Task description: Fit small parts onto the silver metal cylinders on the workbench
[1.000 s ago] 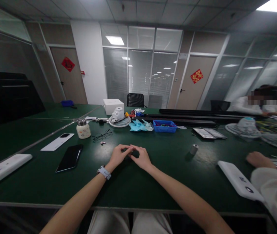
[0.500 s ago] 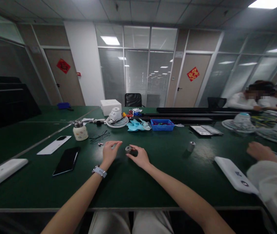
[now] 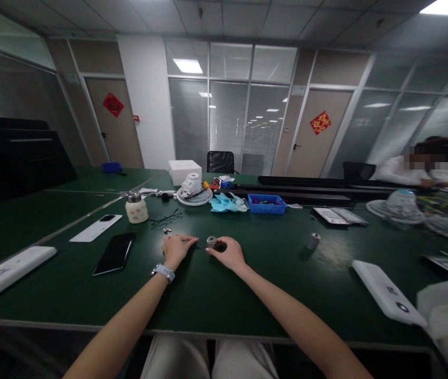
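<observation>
A small silvery metal cylinder (image 3: 211,242) with a ringed top stands upright in front of me. My right hand (image 3: 229,253) grips it from the right, thumb at the near side and fingers behind. Just left of it is my left hand (image 3: 176,250), low over the table, thumb and index fingertips pinched together. Whatever that pinch holds, if anything, is too small to make out. A second metal cylinder (image 3: 314,241) stands apart on the right. Beyond my left hand lies a small white and dark piece (image 3: 167,230).
Left are a black phone (image 3: 115,253), a white phone-shaped item (image 3: 96,228), a patterned jar (image 3: 136,209) and glasses (image 3: 167,218). Behind stand a fan part (image 3: 194,196), light-blue blades (image 3: 226,203) and a blue bin (image 3: 267,204). A white device (image 3: 387,292) and a person's sleeve (image 3: 447,305) are right.
My left hand has lowered toward the table, its pinch still closed. My right hand stays on the cylinder. The neighbour's hand at right has drawn back, and the view has shifted slightly.
</observation>
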`<state>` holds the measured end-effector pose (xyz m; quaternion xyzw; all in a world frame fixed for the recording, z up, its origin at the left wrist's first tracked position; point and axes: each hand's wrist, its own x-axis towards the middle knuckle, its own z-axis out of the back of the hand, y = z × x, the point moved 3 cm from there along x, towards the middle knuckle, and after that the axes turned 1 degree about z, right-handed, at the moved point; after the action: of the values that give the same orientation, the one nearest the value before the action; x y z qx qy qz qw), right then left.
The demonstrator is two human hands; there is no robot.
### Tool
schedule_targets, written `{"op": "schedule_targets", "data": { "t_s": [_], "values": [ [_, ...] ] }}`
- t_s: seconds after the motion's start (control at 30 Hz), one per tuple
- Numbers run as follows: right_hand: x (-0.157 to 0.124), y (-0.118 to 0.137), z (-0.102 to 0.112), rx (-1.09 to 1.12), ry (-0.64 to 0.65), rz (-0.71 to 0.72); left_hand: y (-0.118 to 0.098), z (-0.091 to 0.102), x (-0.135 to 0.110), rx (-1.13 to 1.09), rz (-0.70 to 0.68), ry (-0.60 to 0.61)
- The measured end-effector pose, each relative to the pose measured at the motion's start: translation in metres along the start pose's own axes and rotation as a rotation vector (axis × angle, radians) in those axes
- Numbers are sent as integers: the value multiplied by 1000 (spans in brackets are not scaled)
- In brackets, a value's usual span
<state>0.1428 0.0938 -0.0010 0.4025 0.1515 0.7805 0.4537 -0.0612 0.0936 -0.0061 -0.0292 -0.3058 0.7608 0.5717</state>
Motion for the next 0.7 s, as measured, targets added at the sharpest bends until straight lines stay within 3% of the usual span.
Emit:
{"op": "schedule_targets", "data": {
  "t_s": [0.4, 0.7],
  "values": [
    [1, -10, -8, 134, 43, -111, -8, 1, -3, 65, -21, 130],
    [1, -20, -9, 308, 65, -187, -3, -6, 5, -78, -55, 29]
  ]
}}
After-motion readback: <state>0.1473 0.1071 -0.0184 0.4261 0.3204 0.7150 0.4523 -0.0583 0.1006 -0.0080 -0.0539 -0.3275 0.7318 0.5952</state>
